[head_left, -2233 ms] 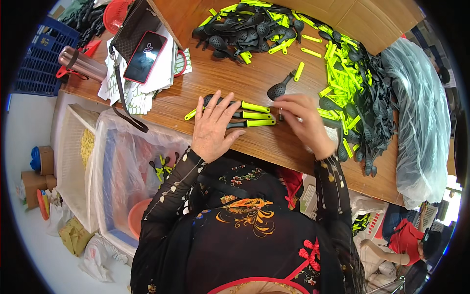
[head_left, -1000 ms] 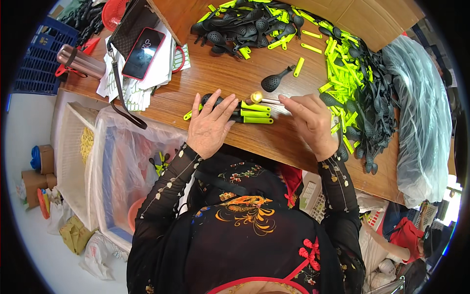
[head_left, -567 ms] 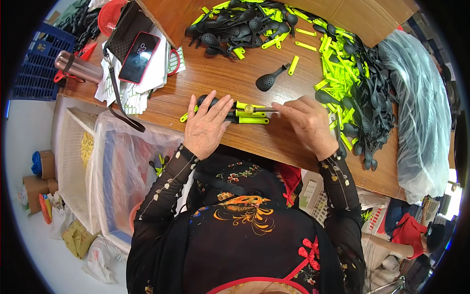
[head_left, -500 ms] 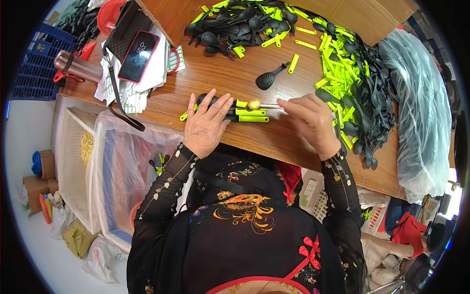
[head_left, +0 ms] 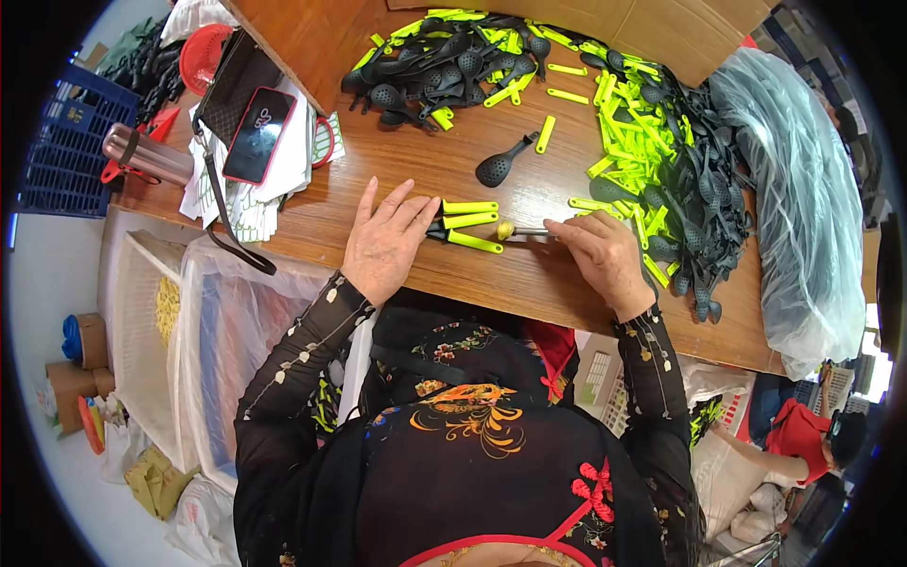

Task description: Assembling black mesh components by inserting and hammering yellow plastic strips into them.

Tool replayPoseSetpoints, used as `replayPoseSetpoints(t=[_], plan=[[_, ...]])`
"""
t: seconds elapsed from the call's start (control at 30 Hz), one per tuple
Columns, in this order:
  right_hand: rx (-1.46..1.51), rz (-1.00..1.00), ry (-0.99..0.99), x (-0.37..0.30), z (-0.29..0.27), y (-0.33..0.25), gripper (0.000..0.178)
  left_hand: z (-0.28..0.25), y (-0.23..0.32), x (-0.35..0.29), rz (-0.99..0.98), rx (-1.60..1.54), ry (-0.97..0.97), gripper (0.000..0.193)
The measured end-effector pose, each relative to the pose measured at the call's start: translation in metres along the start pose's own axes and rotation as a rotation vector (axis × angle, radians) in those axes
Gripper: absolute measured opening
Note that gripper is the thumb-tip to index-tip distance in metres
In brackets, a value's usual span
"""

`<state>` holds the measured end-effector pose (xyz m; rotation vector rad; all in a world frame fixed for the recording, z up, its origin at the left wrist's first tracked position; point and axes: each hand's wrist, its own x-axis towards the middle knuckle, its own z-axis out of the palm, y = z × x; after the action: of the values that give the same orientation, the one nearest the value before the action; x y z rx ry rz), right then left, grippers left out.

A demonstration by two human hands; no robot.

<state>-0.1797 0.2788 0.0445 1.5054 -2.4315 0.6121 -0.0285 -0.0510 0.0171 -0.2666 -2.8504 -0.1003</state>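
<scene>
head view: right hand (head_left: pixel 607 257) holds a tool (head_left: pixel 505 230) (gold-headed) near green handles (head_left: pixel 470 220).

Brown wooden bench (head_left: pixel 402 146): lone black spoon head (head_left: pixel 493 171) laid; green strip (head_left: pixel 545 134) placed just right of it; green-and-black heap (head_left: pixel 694 180) piled beyond and right; green-handled utensils (head_left: pixel 470 221) set nearer side, white papers (head_left: pixel 250 214) stacked left.

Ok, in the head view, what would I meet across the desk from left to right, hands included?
Metal flask → red-edged phone → left hand → three lime-green handles → brass-headed tool → right hand → clear plastic bundle.
</scene>
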Motion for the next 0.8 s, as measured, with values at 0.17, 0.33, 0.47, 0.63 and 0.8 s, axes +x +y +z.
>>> replayPoseSetpoints(t=[0.17,0.33,0.47,0.63,0.8], plan=[[0.171,0.26,0.115,0.001,0.006,0.005,0.03,0.002,0.004,0.02,0.034,0.051,0.088,0.048],[0.081,0.388,-0.071,0.006,0.008,0.006,0.032,-0.013,-0.01,0.036,0.02,0.084,0.273,0.032],[0.097,0.409,-0.097,0.01,0.008,0.004,0.032,-0.049,-0.047,-0.022,-0.38,0.124,0.282,0.03],[0.219,0.401,-0.002,0.018,0.008,-0.002,0.031,-0.014,-0.07,-0.185,-0.853,0.07,0.251,0.027],[0.296,0.291,-0.038,0.037,0.024,-0.017,0.029,0.076,-0.057,-0.338,-1.34,0.189,-0.237,0.046]])
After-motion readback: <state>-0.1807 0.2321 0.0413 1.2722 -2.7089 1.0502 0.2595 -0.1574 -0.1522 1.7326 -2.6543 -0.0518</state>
